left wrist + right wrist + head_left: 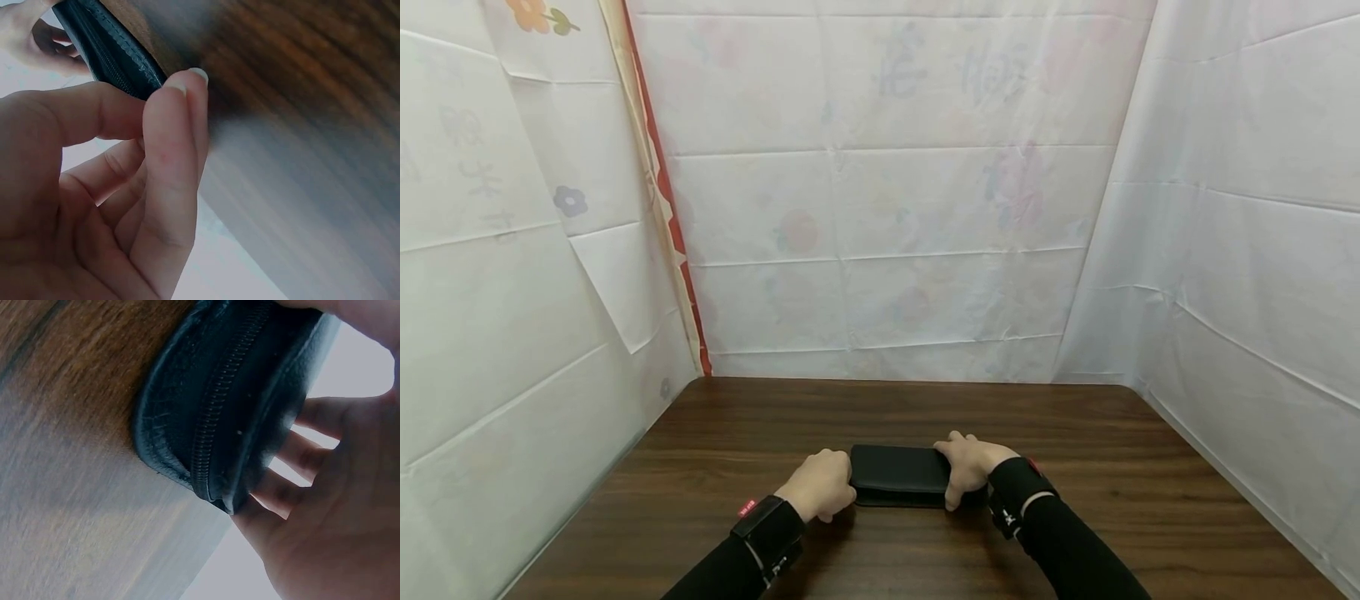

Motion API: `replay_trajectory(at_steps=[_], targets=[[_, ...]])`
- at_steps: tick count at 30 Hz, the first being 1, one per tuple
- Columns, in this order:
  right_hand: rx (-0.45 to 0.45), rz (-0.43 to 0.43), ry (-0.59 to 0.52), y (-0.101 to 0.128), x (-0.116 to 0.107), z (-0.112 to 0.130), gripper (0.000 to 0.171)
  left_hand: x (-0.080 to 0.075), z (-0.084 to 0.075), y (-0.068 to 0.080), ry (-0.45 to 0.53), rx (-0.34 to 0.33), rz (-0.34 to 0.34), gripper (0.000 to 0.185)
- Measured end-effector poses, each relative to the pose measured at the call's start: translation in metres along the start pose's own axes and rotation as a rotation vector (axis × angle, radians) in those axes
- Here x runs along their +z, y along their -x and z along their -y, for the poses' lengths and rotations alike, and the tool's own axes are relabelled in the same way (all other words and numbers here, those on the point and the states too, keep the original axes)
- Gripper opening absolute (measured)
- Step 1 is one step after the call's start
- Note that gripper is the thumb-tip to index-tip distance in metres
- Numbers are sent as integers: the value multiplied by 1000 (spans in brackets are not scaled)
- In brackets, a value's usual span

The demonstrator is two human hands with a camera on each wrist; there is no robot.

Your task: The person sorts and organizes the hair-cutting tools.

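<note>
A black zipped leather pouch (900, 473) lies flat on the dark wooden table (715, 442), near its front edge. My left hand (820, 487) grips the pouch's left end, with curled fingers pinching its zipped edge (112, 53) in the left wrist view. My right hand (966, 471) grips the right end; the thumb is over the top and the fingers wrap the far side. The right wrist view shows the pouch (219, 406) close up, its zipper closed, fingers (300, 456) curled behind it. Both wrists wear black sleeves and strapped cameras.
White cloth sheets (887, 208) with faint flower prints wall the table at the back, left and right. A red and cream strip (662, 200) runs down the left rear corner. Bare wood stretches behind and beside the pouch.
</note>
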State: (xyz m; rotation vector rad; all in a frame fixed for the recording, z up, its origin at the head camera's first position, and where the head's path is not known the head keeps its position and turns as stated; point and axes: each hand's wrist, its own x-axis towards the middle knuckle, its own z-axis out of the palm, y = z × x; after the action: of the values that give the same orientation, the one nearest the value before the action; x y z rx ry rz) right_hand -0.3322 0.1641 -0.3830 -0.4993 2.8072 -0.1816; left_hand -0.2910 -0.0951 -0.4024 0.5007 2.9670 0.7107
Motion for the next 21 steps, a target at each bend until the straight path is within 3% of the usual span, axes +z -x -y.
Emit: replay_trajectory(at_steps=[21], targets=[[0, 2, -7, -3, 1, -1, 89, -2, 2, -1, -23, 23, -10, 33]])
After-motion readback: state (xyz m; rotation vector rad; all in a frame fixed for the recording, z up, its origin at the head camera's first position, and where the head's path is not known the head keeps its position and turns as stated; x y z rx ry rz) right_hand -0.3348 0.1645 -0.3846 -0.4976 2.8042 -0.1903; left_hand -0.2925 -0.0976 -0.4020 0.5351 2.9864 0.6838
